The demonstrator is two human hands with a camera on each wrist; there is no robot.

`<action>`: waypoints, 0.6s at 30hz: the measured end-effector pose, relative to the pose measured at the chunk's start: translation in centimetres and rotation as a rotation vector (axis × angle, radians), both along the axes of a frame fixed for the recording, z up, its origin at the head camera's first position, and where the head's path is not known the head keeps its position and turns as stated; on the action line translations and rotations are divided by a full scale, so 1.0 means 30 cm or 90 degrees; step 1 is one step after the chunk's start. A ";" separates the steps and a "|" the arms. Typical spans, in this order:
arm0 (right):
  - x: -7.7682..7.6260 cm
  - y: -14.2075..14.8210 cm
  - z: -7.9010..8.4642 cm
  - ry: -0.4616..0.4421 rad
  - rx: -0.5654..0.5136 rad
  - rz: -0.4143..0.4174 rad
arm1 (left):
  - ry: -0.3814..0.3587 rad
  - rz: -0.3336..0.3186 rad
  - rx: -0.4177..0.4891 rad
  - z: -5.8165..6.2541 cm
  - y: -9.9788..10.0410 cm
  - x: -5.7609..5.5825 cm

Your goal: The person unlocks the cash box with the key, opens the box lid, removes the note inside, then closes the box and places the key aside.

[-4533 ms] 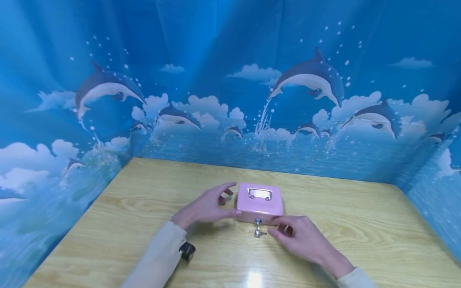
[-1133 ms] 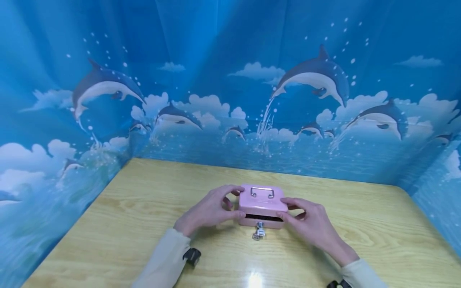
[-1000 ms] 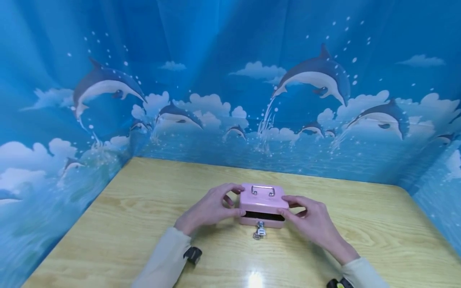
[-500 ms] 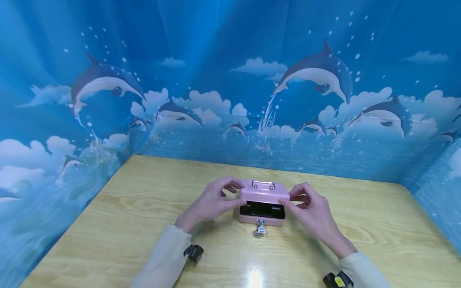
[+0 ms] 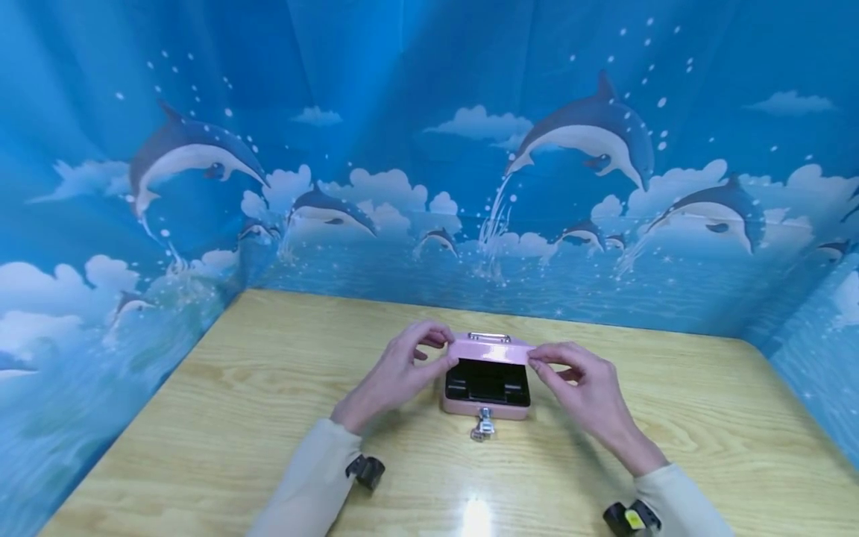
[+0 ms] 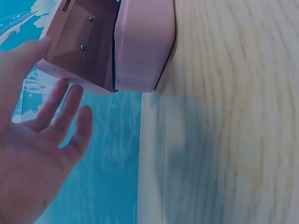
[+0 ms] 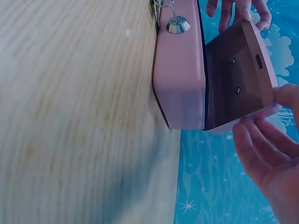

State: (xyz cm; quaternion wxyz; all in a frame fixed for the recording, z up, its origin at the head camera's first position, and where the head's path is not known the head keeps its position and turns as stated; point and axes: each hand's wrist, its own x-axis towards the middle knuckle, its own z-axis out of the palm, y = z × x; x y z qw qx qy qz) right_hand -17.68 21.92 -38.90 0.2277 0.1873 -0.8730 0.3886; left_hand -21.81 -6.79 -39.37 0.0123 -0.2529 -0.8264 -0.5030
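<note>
The left hand (image 5: pixel 403 365) and right hand (image 5: pixel 590 384) hold opposite ends of the lid (image 5: pixel 493 350) between their fingers (image 6: pixel 67 112) and thumbs (image 7: pixel 287 95), thumbs at its front rim. Raising both ends evenly would, I judge, serve best; a lopsided pull could twist the lid or shift the pink box (image 5: pixel 461 408), so light force seems wise. The box sits on the worktop (image 5: pixel 268 373), its lid part-raised, keys (image 5: pixel 479 433) at its front lock (image 7: pixel 178 27). The head view shows the black interior (image 5: pixel 488 380) inside the box, hidden from the wrist views; those reveal two bolts (image 7: pixel 237 90) beneath the lid.
</note>
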 end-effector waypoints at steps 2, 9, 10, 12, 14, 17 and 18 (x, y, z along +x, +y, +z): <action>-0.004 0.004 0.000 -0.008 0.006 -0.006 | 0.013 0.013 0.000 0.001 0.004 -0.002; -0.008 0.008 0.005 -0.070 -0.016 0.004 | 0.037 0.028 0.000 0.011 0.005 -0.008; -0.010 0.009 0.004 -0.076 -0.022 0.007 | 0.037 0.027 -0.002 0.013 0.004 -0.009; -0.013 0.011 0.001 -0.085 -0.029 0.011 | 0.037 0.025 -0.006 0.016 0.001 -0.011; -0.016 0.013 -0.002 -0.092 -0.030 0.012 | 0.024 0.022 -0.008 0.017 -0.002 -0.012; -0.022 0.017 -0.004 -0.100 -0.027 0.009 | -0.004 0.011 -0.009 0.019 -0.008 -0.013; -0.024 0.017 -0.004 -0.102 -0.024 0.007 | -0.014 0.007 -0.009 0.021 -0.011 -0.012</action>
